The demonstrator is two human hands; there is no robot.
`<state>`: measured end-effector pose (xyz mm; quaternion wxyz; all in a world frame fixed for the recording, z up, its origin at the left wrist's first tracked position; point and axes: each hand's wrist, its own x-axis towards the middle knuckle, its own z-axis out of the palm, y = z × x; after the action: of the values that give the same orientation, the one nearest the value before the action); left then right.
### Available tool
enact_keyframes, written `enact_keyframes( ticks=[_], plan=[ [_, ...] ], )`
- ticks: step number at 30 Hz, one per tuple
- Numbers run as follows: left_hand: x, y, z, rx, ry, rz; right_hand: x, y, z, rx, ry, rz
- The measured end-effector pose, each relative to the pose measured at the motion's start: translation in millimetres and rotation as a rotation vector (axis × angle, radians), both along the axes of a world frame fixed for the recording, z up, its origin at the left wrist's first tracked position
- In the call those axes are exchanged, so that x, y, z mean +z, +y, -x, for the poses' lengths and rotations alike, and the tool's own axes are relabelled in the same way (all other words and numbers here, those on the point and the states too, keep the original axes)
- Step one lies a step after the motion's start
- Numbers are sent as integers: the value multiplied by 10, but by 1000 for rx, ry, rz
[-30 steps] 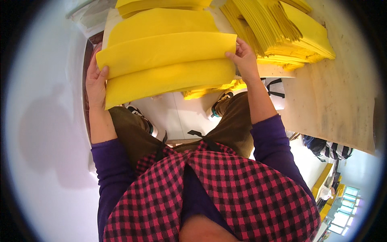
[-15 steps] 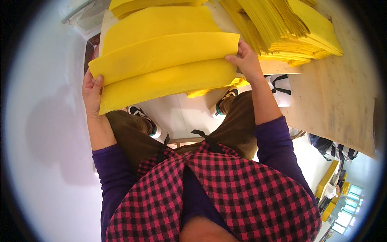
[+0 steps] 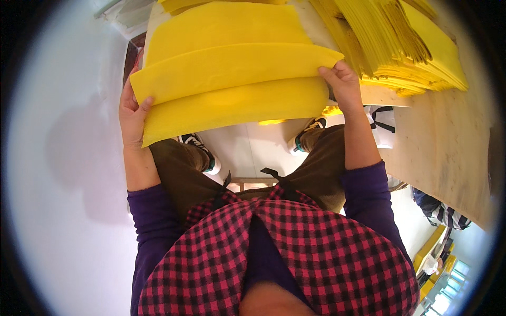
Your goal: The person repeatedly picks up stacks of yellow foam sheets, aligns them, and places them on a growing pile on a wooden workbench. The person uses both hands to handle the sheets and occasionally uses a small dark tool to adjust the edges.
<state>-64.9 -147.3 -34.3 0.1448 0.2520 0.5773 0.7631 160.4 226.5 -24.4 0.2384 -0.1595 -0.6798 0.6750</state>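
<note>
A yellow, felt-like fabric sheet (image 3: pixel 226 71) is stretched between my two hands, with a fold line running across it and its near part hanging past the table's front edge. My left hand (image 3: pixel 134 113) grips its left edge, thumb on top and fingers beneath. At the upper right corner my right hand (image 3: pixel 345 87) pinches the sheet between thumb and fingers, some of them hidden. Beyond it, another flat stretch of yellow fabric (image 3: pixel 226 26) lies on the table; whether it is the same piece I cannot tell.
Folded yellow fabric pieces (image 3: pixel 374 37) are piled at the far right on a wooden tabletop (image 3: pixel 443 142). A white bag with black straps (image 3: pixel 383 126) stands below the table edge. A pale wall (image 3: pixel 74 158) rises close on my left. Backpacks (image 3: pixel 440 210) lie farther right.
The whole view has shifted, so everything sits a little farther right. My right hand has moved slightly outward, drawing the sheet's corner into a point. Both hands keep their grip.
</note>
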Motion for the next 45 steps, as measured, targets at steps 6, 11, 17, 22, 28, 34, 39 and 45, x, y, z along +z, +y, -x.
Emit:
enact_keyframes(
  ticks=[6, 11, 17, 22, 28, 34, 39, 45],
  plan=[
    [73, -36, -108, 53, 52, 92, 43, -26, 88, -16, 27, -60],
    [92, -55, -34, 76, 22, 204, 0, -2, 191, -89, 4, -84],
    [208, 60, 5, 24, -67, 139, -47, 61, 293, -145, -4, -190],
    [334, 143, 40, 37, -90, 276, -76, 80, 342, -160, -74, -202],
    [333, 221, 62, 50, -188, 265, -142, 128, 334, -216, -221, -235],
    [326, 275, 59, 101, -162, 261, -137, 136, 319, -221, -236, -267],
    [330, 310, 38, 201, -87, 471, -106, 115, 332, -270, -290, -302],
    [360, 320, 13, 254, -111, 423, -98, 102, 323, -261, -314, -324]
  ],
)
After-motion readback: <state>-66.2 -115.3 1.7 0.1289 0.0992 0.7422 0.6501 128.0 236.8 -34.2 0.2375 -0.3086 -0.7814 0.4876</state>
